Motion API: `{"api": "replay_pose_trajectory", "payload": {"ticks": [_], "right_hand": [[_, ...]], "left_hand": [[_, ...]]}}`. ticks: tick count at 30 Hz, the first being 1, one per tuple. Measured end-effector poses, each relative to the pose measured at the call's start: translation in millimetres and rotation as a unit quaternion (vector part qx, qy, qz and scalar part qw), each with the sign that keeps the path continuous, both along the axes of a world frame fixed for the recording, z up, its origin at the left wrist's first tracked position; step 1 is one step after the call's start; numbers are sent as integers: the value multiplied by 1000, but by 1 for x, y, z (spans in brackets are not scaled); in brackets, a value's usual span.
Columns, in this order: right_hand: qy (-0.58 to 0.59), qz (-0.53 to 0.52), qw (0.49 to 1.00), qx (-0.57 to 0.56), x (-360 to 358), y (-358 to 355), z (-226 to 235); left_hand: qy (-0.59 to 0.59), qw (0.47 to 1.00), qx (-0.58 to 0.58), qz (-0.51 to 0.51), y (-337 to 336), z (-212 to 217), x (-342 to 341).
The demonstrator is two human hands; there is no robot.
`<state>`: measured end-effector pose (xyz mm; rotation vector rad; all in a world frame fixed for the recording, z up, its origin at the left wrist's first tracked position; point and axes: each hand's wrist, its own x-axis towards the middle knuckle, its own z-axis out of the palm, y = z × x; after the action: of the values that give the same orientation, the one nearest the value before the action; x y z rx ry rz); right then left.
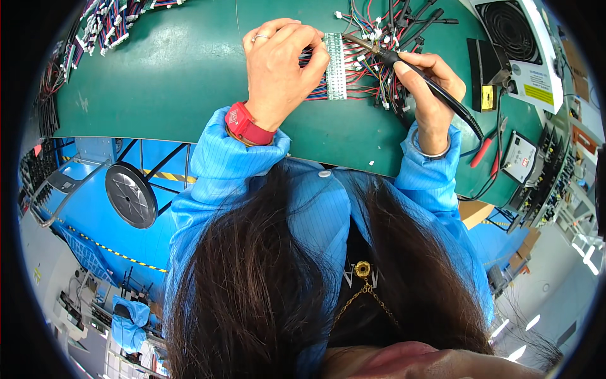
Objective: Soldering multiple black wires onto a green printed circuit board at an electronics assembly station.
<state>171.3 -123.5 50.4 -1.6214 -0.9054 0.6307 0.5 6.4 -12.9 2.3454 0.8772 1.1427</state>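
In my right hand [432, 88] is a soldering iron [385, 55], gripped like a pen by its black handle. Its metal tip points left, at the upper right edge of a pale green strip of circuit boards [336, 69]. Rows of red, black and blue wires run out from both sides of the strip. My left hand [284, 66] is at the strip's left side, fingers curled and pinched near its upper end. What those fingers hold is hidden behind the hand. Black cables and white connectors [379, 88] lie in a tangle right of the strip.
Bundled wires with white plugs [104, 25] lie at the far left of the green table [158, 82]. On the right are a white fan unit [527, 50], a black stand with a yellow piece [487, 95], red-handled pliers [483, 151] and a white control box [521, 156].
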Motion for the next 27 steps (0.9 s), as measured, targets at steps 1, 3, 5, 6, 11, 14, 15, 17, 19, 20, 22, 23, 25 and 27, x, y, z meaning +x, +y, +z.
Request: {"api": "replay_pose_trajectory", "payload": {"ticks": [1,3,5,6,11,14,15,17,19,20,22,23,25,27], "right_hand": [[0,-1,1000,1,0,0,0],[1,-2,1000,3,0,0,-1],[1,-2,1000,0,0,0,0],[1,-2,1000,-1,-1,0,0],[0,-2,1000,-3,-1,0,2],[0,-1,1000,0,-2,0,2],[-2,0,1000,-1,-2,1,2],[-5,0,1000,-2,-2,1,3],[-7,1,1000,-2,-2,1,3],[-9,1,1000,-1,-2,1,3],[-14,1,1000,1,-1,0,1],[-16,1,1000,2,-1,0,1],[-12,0,1000,1,-1,0,1],[-3,-2,1000,-3,-3,0,1]], "left_hand": [[1,1000,0,0,0,0,0],[4,1000,-1,0,0,1,1],[4,1000,0,1,1,1,1],[4,1000,1,1,1,1,2],[2,1000,5,-2,2,1,2],[1,1000,7,-6,2,1,2],[3,1000,7,-3,3,1,2],[6,1000,8,2,3,1,3],[7,1000,9,4,3,1,3],[6,1000,6,4,2,1,3],[3,1000,1,2,2,1,3],[1,1000,-2,2,1,1,3],[4,1000,1,3,1,1,3],[12,1000,4,4,1,1,2]]}}
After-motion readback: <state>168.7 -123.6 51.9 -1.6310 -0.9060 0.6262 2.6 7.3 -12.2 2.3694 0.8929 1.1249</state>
